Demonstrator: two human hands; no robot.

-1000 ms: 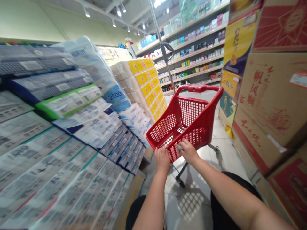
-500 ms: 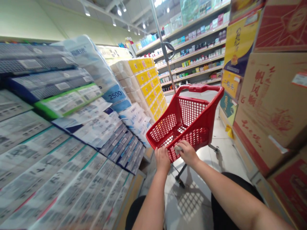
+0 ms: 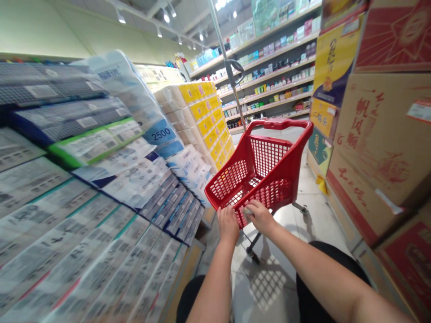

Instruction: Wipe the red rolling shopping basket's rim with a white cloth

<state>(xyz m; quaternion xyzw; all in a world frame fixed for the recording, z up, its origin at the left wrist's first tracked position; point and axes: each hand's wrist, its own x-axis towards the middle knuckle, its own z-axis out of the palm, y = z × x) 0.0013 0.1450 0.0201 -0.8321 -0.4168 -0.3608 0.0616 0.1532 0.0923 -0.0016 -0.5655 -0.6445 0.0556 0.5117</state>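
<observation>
A red plastic shopping cart stands in front of me, its near end towards me and its basket bare inside. Over the rim at the near corner, my left hand has its fingers curled, gripping the cart. Just to the right, my right hand is closed around a small crumpled greyish cloth. That cloth lies against the outside of the cart's near wall, below the rim. Most of it is hidden by my fingers.
Stacked tissue packs rise on the left, with yellow-and-white packs beyond. Cardboard boxes are piled on the right. A metal pole rises behind the cart. Shelves of small goods line the back. The cart's wheel rests on the tiled floor.
My right hand has shifted slightly left and down along the cart's wall with the cloth. The left hand stays on the rim, and the cart has hardly moved.
</observation>
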